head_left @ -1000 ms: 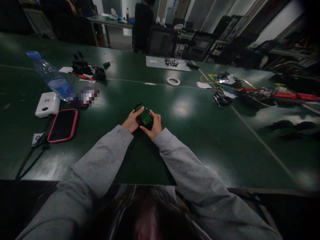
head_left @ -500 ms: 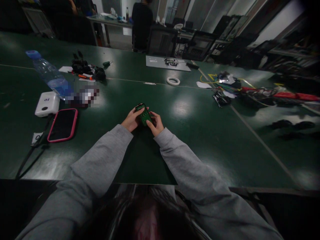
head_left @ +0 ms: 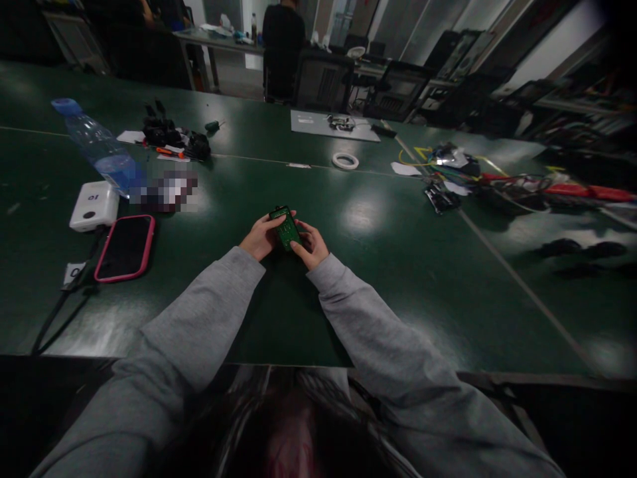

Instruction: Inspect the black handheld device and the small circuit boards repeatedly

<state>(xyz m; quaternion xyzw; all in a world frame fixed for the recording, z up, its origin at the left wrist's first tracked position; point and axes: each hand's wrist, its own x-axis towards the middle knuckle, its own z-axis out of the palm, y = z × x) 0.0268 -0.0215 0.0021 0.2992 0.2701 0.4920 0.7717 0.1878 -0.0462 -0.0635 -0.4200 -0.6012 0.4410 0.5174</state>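
Between my two hands is a small green circuit board [head_left: 287,230] with a dark frame around its edge, tilted a little and held above the table. My left hand [head_left: 260,238] grips its left side, the thumb lying across the upper face. On the lower right, my right hand [head_left: 312,247] holds the edge with its thumb pressed near the bottom corner. The fingers behind the board are partly hidden. Markings on the board are too small to read.
On the green table [head_left: 398,265], a pink-cased phone [head_left: 125,248], a white box [head_left: 94,206] and a water bottle [head_left: 107,153] stand left. Beyond are black parts [head_left: 174,136], a screwdriver [head_left: 212,126], a tape roll [head_left: 345,160] and a grey panel [head_left: 313,124]. Wires [head_left: 497,182] lie right.
The board has turned very slightly in my hands, showing a little more of its green face. Both hands keep nearly the same place and grip.
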